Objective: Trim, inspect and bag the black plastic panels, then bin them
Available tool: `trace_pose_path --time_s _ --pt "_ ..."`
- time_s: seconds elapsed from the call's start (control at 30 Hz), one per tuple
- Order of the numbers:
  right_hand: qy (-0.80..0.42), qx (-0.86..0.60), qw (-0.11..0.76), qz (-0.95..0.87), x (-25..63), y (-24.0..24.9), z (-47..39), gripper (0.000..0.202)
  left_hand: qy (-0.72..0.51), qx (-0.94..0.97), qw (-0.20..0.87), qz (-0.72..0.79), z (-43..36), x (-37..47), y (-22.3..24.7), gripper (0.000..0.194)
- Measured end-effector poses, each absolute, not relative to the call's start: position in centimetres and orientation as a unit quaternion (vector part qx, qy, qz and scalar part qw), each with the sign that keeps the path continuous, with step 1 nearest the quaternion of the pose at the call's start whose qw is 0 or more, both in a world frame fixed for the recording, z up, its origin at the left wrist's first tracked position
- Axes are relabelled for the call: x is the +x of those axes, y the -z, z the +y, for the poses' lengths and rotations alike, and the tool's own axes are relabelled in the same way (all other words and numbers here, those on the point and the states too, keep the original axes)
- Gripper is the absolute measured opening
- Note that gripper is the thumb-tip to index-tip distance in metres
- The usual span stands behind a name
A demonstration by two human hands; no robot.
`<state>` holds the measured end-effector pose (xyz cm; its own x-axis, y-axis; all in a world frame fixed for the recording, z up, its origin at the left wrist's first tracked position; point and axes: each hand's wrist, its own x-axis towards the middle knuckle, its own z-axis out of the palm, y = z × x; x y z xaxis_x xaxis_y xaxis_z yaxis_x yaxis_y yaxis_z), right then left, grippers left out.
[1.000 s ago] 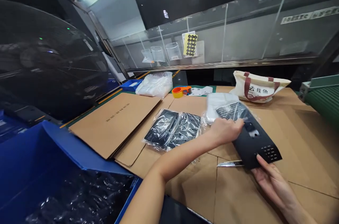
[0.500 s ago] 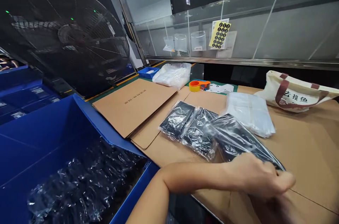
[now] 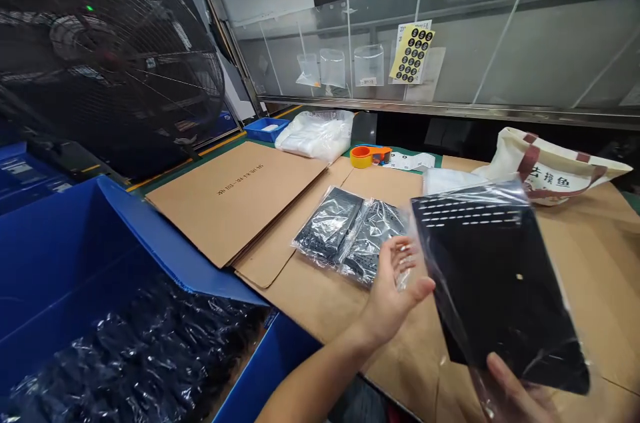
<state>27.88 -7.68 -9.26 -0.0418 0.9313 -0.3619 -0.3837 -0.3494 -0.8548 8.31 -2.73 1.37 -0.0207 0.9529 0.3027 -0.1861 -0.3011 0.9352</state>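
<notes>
A flat black panel in a clear plastic bag [image 3: 493, 283], with rows of slots along its top edge, is held tilted up above the cardboard. My right hand [image 3: 520, 386] grips it at the lower edge, thumb on the front face; the other fingers are hidden behind. To its left, my left hand [image 3: 393, 299] is open, palm toward the panel and fingers apart, holding nothing. Just behind that hand, bagged black panels [image 3: 330, 226] lie side by side on the cardboard. A stack of clear plastic bags [image 3: 450, 179] is partly covered by the held panel.
At left, a blue bin [image 3: 145, 229] holds many bagged black pieces. Cardboard sheets [image 3: 240, 196] lie stacked on the table. Farther back are a tape dispenser [image 3: 367, 156], a bundle of plastic bags [image 3: 317, 136], a small blue tray [image 3: 265, 129] and a cloth bag [image 3: 560, 169]. A large fan [image 3: 110, 56] stands behind.
The bagged panel was lying low beneath my left forearm and is now raised and turned toward me. My left hand has drawn back leftward and opened. The view has shifted slightly.
</notes>
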Motion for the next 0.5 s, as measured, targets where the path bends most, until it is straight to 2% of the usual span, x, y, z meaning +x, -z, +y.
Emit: trace_pose_path --time_s 0.03,0.1,0.23,0.33,0.4,0.5 --pt "-0.672 -0.488 0.488 -0.269 26.9 8.7 -7.9 0.031 -0.614 0.475 0.53 0.341 -2.6 8.3 -1.4 0.061" --pt "-0.684 -0.487 0.48 -0.255 25.3 7.8 -8.0 0.044 -0.612 0.423 0.596 0.301 -2.2 8.4 -1.4 0.058" --pt "-0.646 -0.497 0.508 -0.28 24.6 7.0 -6.3 0.053 -0.619 0.416 0.576 0.335 -1.0 7.0 -1.7 0.044" --pt "-0.533 -0.534 0.559 -0.344 25.3 6.3 -4.4 0.063 -0.585 0.461 0.557 0.368 0.6 5.0 -2.1 0.041" --pt "-0.464 -0.559 0.543 -0.42 25.2 5.4 -3.6 0.054 -0.559 0.493 0.546 0.382 1.7 3.9 -2.1 0.04" --pt "-0.388 -0.566 0.454 -0.568 24.0 3.9 -2.9 0.029 -0.552 0.522 0.49 0.428 3.9 2.6 -1.6 0.039"
